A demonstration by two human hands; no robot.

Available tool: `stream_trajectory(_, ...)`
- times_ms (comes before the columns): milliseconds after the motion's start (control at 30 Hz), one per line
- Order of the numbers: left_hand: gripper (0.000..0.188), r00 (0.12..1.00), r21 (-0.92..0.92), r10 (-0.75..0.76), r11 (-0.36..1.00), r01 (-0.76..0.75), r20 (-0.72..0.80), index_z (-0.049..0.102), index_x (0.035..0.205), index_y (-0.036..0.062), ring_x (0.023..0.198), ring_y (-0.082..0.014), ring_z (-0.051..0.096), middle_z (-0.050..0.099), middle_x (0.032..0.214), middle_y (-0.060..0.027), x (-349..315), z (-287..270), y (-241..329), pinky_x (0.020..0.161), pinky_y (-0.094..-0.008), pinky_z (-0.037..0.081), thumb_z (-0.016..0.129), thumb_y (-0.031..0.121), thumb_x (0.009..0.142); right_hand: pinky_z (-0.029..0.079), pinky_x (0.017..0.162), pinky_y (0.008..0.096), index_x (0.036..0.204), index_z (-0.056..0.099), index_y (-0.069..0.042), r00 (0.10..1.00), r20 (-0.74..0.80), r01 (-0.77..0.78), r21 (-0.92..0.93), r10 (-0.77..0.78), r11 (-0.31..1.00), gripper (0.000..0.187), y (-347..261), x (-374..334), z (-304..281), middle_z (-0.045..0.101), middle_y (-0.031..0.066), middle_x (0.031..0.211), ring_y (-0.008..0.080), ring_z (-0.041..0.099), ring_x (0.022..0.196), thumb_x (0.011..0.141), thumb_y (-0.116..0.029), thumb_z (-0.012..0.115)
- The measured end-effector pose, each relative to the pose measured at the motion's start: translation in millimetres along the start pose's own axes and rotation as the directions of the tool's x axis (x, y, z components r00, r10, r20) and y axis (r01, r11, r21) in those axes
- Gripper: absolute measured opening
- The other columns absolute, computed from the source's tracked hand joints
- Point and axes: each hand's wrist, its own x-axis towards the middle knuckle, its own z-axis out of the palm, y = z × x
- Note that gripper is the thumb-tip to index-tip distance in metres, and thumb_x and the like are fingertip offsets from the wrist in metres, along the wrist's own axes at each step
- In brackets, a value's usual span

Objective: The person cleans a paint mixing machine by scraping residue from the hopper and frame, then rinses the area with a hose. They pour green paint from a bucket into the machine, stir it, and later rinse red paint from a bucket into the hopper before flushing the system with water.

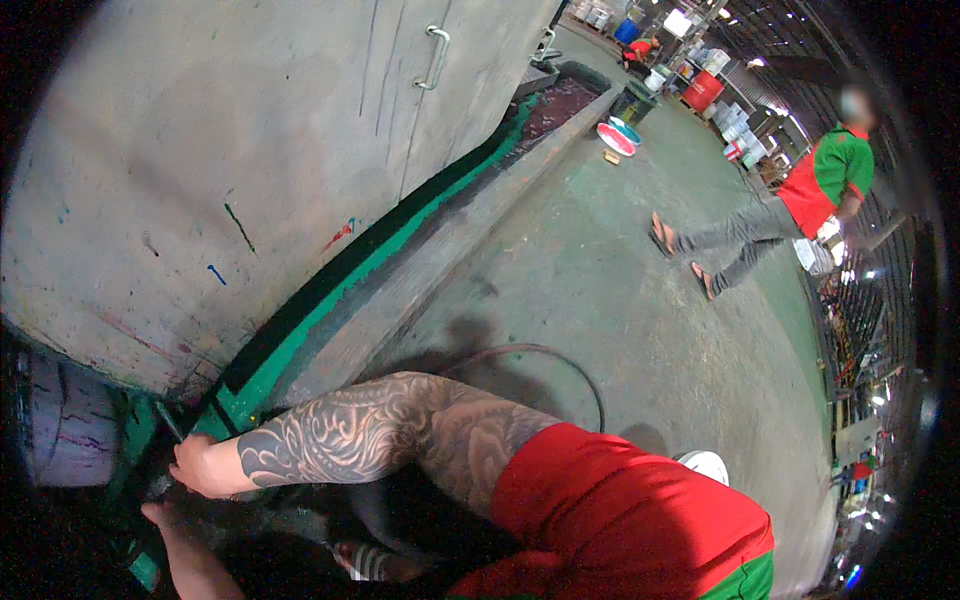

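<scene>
My tattooed right arm reaches across from a red sleeve to the lower left. At its end my right hand point(205, 468) curls beside the base of a large grey metal cabinet-like housing point(300, 150). A thin greyish rod-like piece point(170, 420) sticks up at its fingers; the grip is partly hidden and dark. Just below, my left hand point(160, 516) reaches up from the lower edge into the same shadowed corner. Its fingers are mostly lost in the dark, and what they touch does not show. A purplish-grey surface point(75, 430) stands left of the hands.
A concrete curb point(420, 285) edges a green-painted channel along the housing. A dark hose point(560, 355) loops over the floor. A person point(820, 180) in red and green walks at the right. Buckets, a red drum point(702, 91) and a round tray point(617, 139) stand farther off.
</scene>
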Motion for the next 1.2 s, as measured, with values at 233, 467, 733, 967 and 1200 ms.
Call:
stream_trajectory(233, 0.061, 0.999, 0.015, -0.027, 1.000, 0.027, -0.018, 0.055, 0.131, 0.0014, 0.118, -0.0364, 0.057, 0.059, 0.126, -0.0210, 6, -3, 3, 0.095, -0.0535, 0.050, 0.033, 0.044, 0.094, 0.056, 0.081, 0.0435, 0.155, 0.040, -0.012, 0.995, -0.102, -0.010, -0.016, 0.009, 1.000, 0.106, 2, -6, 0, 0.058, 0.0184, 0.134, 0.0330, 0.065, 0.112, 0.065, -0.036, 0.090)
stream_trajectory(467, 0.064, 0.983, -0.055, 0.058, 0.997, -0.049, 0.172, 0.053, 0.133, 0.0002, 0.120, -0.0374, 0.056, 0.057, 0.127, -0.0208, 3, -20, 12, 0.102, -0.0538, 0.048, 0.035, 0.046, 0.092, 0.058, 0.077, 0.0426, 0.150, 0.048, -0.013, 0.996, -0.093, -0.009, 0.008, 0.010, 1.000, 0.095, 4, -3, 2, 0.065, 0.0174, 0.124, 0.0346, 0.068, 0.105, 0.066, -0.032, 0.089)
stream_trajectory(733, 0.051, 0.992, -0.072, 0.001, 0.997, 0.009, 0.130, 0.059, 0.127, 0.0022, 0.119, -0.0335, 0.058, 0.061, 0.127, -0.0173, 18, -3, 1, 0.097, -0.0504, 0.050, 0.040, 0.038, 0.095, 0.058, 0.072, 0.0439, 0.142, 0.054, -0.010, 0.981, -0.181, 0.062, -0.022, -0.065, 0.998, 0.072, 3, -16, 6, 0.067, 0.0182, 0.116, 0.0330, 0.070, 0.099, 0.080, -0.037, 0.078)
stream_trajectory(967, 0.042, 0.958, 0.161, 0.192, 0.960, -0.228, 0.212, 0.062, 0.122, 0.0024, 0.117, -0.0319, 0.059, 0.063, 0.125, -0.0153, 136, -60, 21, 0.094, -0.0497, 0.052, 0.042, 0.031, 0.098, 0.058, 0.075, 0.0517, 0.118, 0.063, -0.009, 0.947, -0.315, 0.148, 0.235, -0.069, 0.961, 0.028, 11, -50, -9, 0.070, 0.0174, 0.102, 0.0374, 0.070, 0.093, 0.092, -0.020, 0.063)
stream_trajectory(1200, 0.030, 0.927, -0.116, 0.284, 0.941, -0.319, -0.244, 0.056, 0.114, -0.0027, 0.074, -0.0248, 0.067, 0.064, 0.106, -0.0173, 108, -43, 24, 0.060, -0.0351, 0.058, 0.062, 0.017, 0.092, 0.058, 0.081, 0.0463, 0.153, 0.037, -0.010, 0.988, -0.153, 0.013, 0.039, -0.006, 0.999, 0.064, 5, -77, -40, 0.059, 0.0232, 0.123, 0.0383, 0.068, 0.103, 0.093, -0.016, 0.062)
